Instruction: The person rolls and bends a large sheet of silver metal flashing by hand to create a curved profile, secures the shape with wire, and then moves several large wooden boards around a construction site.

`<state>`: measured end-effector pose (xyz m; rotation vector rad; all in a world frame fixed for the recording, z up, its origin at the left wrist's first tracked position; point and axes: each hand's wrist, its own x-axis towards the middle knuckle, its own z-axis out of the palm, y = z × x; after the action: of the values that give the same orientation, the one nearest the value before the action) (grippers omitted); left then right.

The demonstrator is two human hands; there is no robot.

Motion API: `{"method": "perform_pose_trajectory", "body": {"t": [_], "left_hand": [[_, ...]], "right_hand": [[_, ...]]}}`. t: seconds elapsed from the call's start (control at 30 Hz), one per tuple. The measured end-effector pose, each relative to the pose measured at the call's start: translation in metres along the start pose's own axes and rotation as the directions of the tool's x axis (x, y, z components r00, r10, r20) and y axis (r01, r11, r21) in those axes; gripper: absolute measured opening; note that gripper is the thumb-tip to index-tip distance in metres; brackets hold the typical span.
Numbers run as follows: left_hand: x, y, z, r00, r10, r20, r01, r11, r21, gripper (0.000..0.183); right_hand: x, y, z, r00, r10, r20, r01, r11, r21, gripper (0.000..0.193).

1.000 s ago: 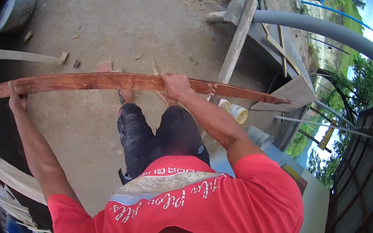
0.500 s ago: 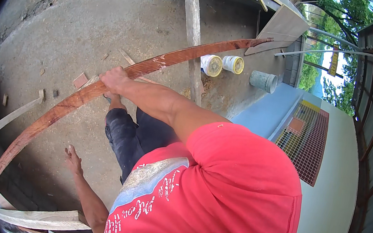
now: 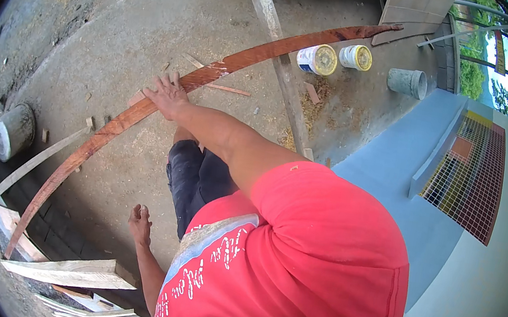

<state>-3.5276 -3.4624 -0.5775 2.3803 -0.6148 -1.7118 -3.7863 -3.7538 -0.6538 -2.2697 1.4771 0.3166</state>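
A long reddish-brown wooden board (image 3: 250,58) runs from the lower left to the upper right and looks bowed in this wide view. My right hand (image 3: 169,96) rests on it near its middle, fingers spread apart over the wood. Lower down, my left hand (image 3: 140,225) hangs away from the board, its fingers loosely bent and apart with nothing in them. The board's upper part crosses a grey timber beam (image 3: 288,96). Its lower end lies by pale wooden pieces (image 3: 71,275).
Two white buckets with yellow rims (image 3: 324,60) and a grey bucket (image 3: 412,83) stand beyond the beam. A drum-like container (image 3: 14,132) is at far left. Wood scraps (image 3: 227,89) litter the ground. A blue-and-white wall (image 3: 387,156) with a grille window (image 3: 469,175) rises at right.
The view has shifted, so the scene sits further right. My right hand has gone from gripping the board to lying on it with fingers spread. My left hand stays free.
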Motion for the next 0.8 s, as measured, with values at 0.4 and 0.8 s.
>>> {"method": "perform_pose_trajectory", "body": {"t": [0.4, 0.8], "left_hand": [[-0.208, -0.222, 0.028, 0.951, -0.195, 0.239, 0.179, 0.980, 0.090, 0.060], [-0.253, -0.358, -0.122, 0.889, -0.419, -0.187, 0.243, 0.776, -0.582, 0.062]], "right_hand": [[-0.301, 0.187, 0.149, 0.653, 0.362, 0.665, -0.467, 0.884, -0.022, 0.060], [-0.182, -0.039, 0.163, 0.914, 0.017, 0.405, -0.233, 0.839, 0.492, 0.058]]}}
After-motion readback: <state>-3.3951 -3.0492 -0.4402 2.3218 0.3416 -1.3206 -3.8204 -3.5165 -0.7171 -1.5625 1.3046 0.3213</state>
